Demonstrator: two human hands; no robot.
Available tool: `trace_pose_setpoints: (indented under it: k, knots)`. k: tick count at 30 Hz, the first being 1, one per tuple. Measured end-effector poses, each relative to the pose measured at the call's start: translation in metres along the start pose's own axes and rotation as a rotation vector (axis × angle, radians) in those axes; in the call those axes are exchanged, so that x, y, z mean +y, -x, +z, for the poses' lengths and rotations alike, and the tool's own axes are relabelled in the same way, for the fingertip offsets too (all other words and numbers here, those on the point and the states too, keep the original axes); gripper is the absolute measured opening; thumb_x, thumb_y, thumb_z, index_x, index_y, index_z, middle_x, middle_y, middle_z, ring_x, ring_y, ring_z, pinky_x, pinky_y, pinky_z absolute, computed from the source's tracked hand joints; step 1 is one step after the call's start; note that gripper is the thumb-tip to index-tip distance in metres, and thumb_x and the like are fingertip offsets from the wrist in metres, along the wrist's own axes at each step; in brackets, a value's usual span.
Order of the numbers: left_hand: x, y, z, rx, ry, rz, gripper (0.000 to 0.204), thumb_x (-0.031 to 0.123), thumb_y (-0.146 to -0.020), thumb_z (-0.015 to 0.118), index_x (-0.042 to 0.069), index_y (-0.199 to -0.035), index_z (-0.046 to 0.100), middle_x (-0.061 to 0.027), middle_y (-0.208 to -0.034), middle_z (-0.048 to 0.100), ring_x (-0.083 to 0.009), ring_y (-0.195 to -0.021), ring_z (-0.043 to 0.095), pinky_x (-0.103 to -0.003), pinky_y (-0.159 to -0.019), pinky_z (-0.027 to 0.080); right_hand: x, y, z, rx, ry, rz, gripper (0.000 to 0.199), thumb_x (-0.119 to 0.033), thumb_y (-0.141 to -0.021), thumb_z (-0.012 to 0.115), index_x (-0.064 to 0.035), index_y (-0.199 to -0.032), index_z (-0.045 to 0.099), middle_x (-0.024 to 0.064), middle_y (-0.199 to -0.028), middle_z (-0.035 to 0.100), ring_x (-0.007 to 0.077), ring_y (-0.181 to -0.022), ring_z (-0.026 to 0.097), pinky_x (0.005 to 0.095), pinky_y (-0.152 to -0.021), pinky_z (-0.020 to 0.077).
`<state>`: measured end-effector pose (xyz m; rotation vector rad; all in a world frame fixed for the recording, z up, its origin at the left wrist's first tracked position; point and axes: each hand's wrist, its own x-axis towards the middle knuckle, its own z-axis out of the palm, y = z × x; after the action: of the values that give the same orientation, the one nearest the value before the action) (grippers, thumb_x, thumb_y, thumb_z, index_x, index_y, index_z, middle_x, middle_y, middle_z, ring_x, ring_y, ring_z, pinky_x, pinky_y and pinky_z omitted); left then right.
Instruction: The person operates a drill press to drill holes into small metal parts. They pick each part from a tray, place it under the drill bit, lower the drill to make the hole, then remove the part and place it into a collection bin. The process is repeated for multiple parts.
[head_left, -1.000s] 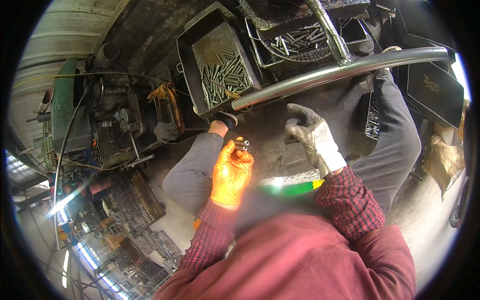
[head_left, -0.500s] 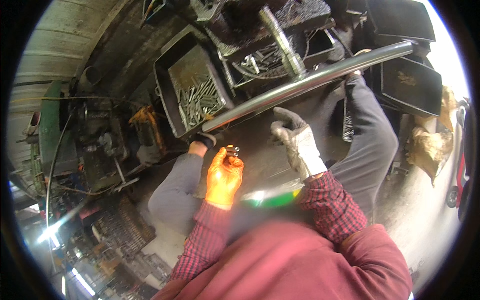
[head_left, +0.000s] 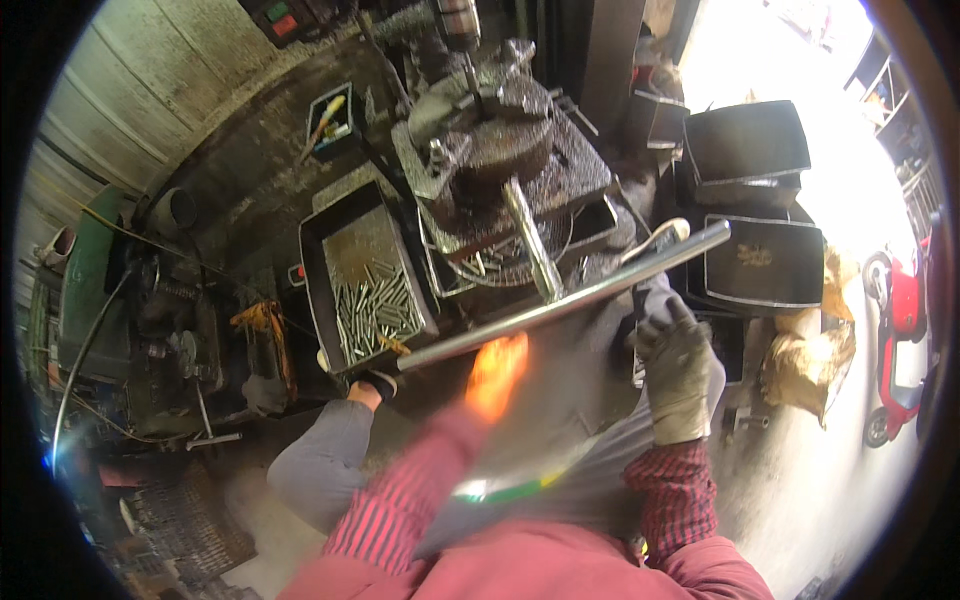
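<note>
My left hand (head_left: 497, 375), in an orange glove, is a blur just below a long shiny steel bar (head_left: 570, 298) that runs across my lap. Whether it holds anything cannot be made out. My right hand (head_left: 680, 372), in a grey work glove, hovers with fingers spread over my right knee, just under the bar's right end, holding nothing. Behind the bar stands a dark metal tray (head_left: 322, 258) with several short steel pins (head_left: 375, 305) in it. A greasy machine with a round plate (head_left: 505, 135) rises beyond the tray.
Two dark metal bins (head_left: 748, 150) (head_left: 770, 268) stand at the right. A red scooter (head_left: 897, 330) is parked farther right. A small box of tools (head_left: 333, 118) sits at the back, and a green machine (head_left: 88, 285) with cables stands at the left.
The view has tilted up toward the machine. My left hand has swung up and right to the bar, now blurred. My right hand has shifted right toward the bar's end.
</note>
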<state>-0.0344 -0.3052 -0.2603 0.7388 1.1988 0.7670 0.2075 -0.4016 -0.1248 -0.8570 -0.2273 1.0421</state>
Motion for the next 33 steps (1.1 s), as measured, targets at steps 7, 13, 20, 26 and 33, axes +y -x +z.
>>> trace_pose_setpoints:
  k: [7,13,20,26,33]
  knots:
    - [0.143,0.101,-0.099,0.132,-1.05,1.163,0.08,0.041,-0.088,0.087,-0.002,-0.147,0.057,-0.0216,-0.131,0.07,-0.0379,-0.122,0.066,-0.047,-0.102,0.054,-0.053,-0.094,0.083,-0.497,-0.476,-0.018,0.076,-0.068,-0.102,0.061,0.0017,-0.132,0.064,-0.0003,-0.084,0.059,0.0118,-0.076,0.055,0.0343,-0.077,0.053]
    - [0.099,0.005,-0.095,-0.191,-0.991,0.946,0.038,0.004,-0.084,0.07,0.006,-0.121,0.077,-0.0168,-0.108,0.078,-0.0368,-0.1,0.075,-0.046,-0.092,0.06,-0.066,-0.077,0.142,-0.699,-0.465,-0.026,0.067,-0.06,-0.109,0.052,0.0003,-0.091,0.074,-0.0054,-0.051,0.034,0.0096,-0.041,0.031,0.0288,-0.039,0.031]
    - [0.095,0.019,0.002,-0.373,-1.383,0.862,0.109,0.054,-0.089,0.08,-0.006,-0.164,0.03,-0.029,-0.163,0.044,-0.0436,-0.15,0.044,-0.051,-0.123,0.037,-0.058,-0.023,0.213,-0.325,0.452,-0.261,0.055,-0.049,-0.109,0.057,-0.0032,-0.082,0.074,0.0097,-0.063,0.067,0.0171,-0.04,0.054,0.0306,-0.039,0.042]
    - [0.287,0.007,-0.029,-0.265,-0.567,1.142,0.023,0.013,-0.091,0.084,0.003,-0.11,0.074,-0.0071,-0.093,0.074,-0.018,-0.08,0.07,-0.035,-0.075,0.058,-0.063,-0.019,0.224,-0.487,0.285,-0.258,0.063,-0.054,-0.108,0.056,0.0066,-0.107,0.074,0.013,-0.073,0.072,0.0186,-0.052,0.063,0.0337,-0.052,0.0545]
    - [0.389,-0.134,0.047,-0.257,-0.832,0.725,0.046,0.021,-0.092,0.084,0.002,-0.132,0.071,-0.003,-0.106,0.069,-0.0135,-0.096,0.066,-0.03,-0.087,0.054,0.0,0.044,0.223,-0.625,1.07,-0.633,0.08,-0.018,-0.074,0.091,0.0055,-0.142,0.055,0.0244,-0.131,0.065,0.0372,-0.122,0.065,0.046,-0.106,0.0531]
